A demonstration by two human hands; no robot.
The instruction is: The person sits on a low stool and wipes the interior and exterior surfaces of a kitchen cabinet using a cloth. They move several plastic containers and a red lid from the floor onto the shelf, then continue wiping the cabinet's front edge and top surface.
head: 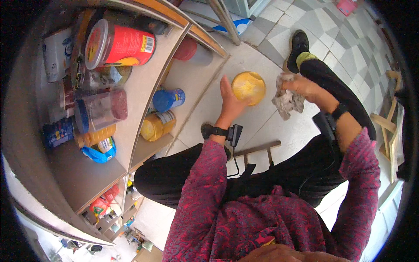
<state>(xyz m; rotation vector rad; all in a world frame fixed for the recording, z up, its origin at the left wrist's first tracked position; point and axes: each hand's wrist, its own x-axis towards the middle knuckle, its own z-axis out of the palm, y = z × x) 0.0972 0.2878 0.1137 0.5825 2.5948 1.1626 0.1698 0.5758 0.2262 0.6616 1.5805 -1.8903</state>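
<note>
My left hand point(233, 103) is at the near left edge of a round yellow lid or lidded container point(249, 87). Its fingers reach over or beside that rim, blurred; whether they grip it is unclear, and what lies under the yellow top is hidden. To the right, my right hand point(302, 85) holds a crumpled greyish cloth point(288, 100), which hangs down from the fingers without touching the yellow top. A blue-lidded jar point(168, 99) and a yellow-lidded jar point(160, 126) lie on the lower shelf, left of my left hand.
An open shelf unit point(176, 42) on the left holds a red tub with a clear lid point(121, 45), a clear plastic container point(103, 109) and several other jars. Metal legs point(224, 19) stand at the top. A wooden frame point(388, 131) is at the right, on the tiled floor side.
</note>
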